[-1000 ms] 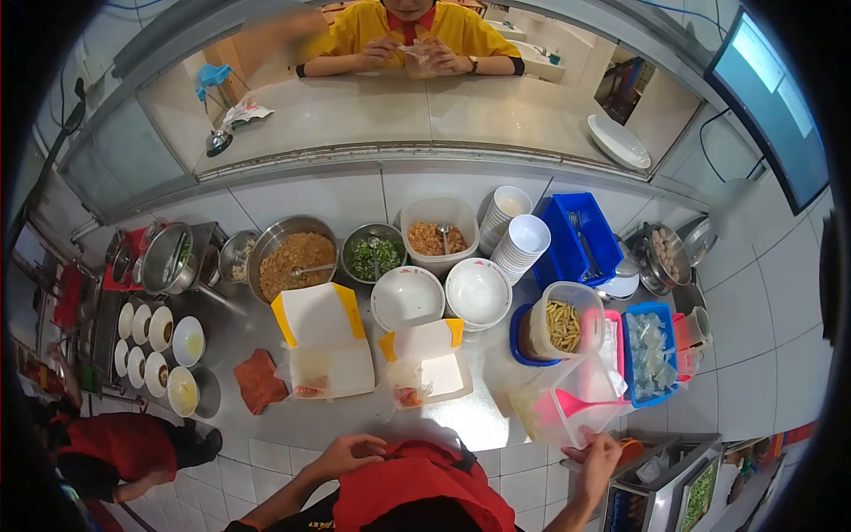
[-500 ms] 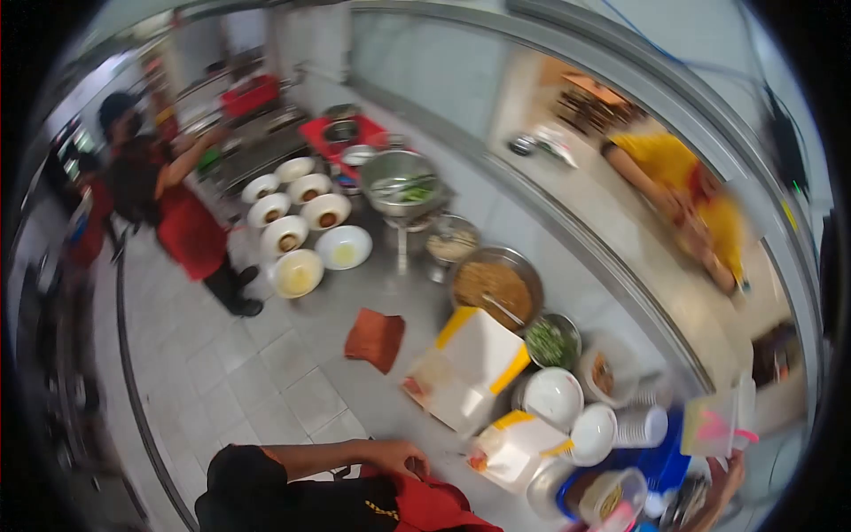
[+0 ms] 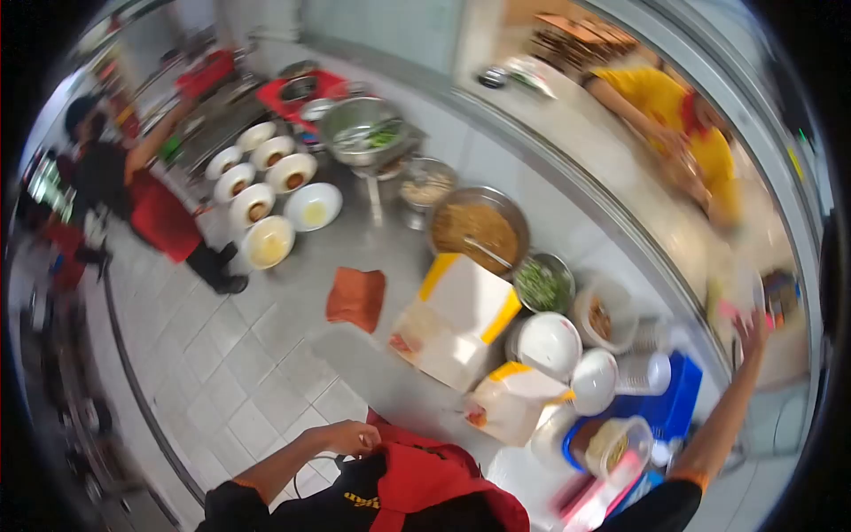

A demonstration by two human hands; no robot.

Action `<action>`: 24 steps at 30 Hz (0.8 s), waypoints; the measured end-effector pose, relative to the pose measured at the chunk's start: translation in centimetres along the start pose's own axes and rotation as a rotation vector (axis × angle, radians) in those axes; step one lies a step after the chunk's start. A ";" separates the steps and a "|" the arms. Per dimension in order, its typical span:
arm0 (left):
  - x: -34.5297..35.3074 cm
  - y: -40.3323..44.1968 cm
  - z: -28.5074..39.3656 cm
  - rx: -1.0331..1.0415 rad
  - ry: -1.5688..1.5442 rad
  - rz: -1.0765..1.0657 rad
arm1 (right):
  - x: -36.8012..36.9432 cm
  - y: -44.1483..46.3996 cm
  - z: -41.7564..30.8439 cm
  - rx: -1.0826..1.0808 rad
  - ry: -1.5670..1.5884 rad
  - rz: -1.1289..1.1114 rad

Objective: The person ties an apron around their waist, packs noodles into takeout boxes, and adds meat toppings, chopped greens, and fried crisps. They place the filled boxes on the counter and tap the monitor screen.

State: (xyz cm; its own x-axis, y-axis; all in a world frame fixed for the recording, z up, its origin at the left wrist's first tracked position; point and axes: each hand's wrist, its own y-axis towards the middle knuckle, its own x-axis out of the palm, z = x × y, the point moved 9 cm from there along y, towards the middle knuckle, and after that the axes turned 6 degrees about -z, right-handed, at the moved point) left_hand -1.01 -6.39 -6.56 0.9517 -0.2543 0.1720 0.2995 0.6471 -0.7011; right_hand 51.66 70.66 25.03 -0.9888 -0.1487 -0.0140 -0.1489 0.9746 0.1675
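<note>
My right hand (image 3: 751, 330) is stretched out at the far right, at the opening above the counter, closed on a clear plastic container (image 3: 737, 288) with something pink in it; the container is blurred. My left hand (image 3: 353, 436) hangs before my red apron (image 3: 434, 483), its fingers curled, and what it holds, if anything, cannot be made out. Two open yellow-and-white boxes, one larger (image 3: 456, 321) and one smaller (image 3: 514, 403), stand on the steel counter. Left of them lies a brown-red cloth (image 3: 355, 299).
Bowls (image 3: 269, 242) stand in rows at the left of the counter. Pans of food (image 3: 477, 228), stacked white bowls (image 3: 549, 347) and a blue bin (image 3: 678, 395) line the wall. One co-worker (image 3: 164, 213) stands at left; a person in yellow (image 3: 665, 106) is beyond the opening.
The view has turned toward the left. My right hand has carried the clear container from the counter's right side up to the opening. My left hand has stayed near my apron.
</note>
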 end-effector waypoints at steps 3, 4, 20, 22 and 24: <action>-0.5 1.0 -1.5 -0.073 0.114 -0.068 | 6.5 -4.1 -1.3 0.073 0.069 -0.009; -0.5 1.2 -2.5 -0.046 0.033 -0.093 | 11.2 -8.0 -3.2 0.089 0.055 -0.017; -1.6 -3.2 -2.6 -0.224 0.065 0.030 | 25.4 -55.8 13.6 0.758 -0.244 -0.807; -1.8 -3.5 -2.3 -0.257 0.074 0.044 | 24.4 -64.8 17.6 1.055 -0.513 -0.828; -1.7 -3.8 -2.0 -0.282 0.085 0.053 | 25.8 -73.7 20.1 0.998 -0.477 -1.090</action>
State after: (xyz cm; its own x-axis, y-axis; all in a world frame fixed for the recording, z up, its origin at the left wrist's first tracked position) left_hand -3.93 -9.86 -5.60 0.9529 -0.2927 0.0799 0.2082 0.4391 -0.8740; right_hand 36.95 -1.65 -7.46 -0.2837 -0.9587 -0.0215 -0.5284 0.1751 -0.8307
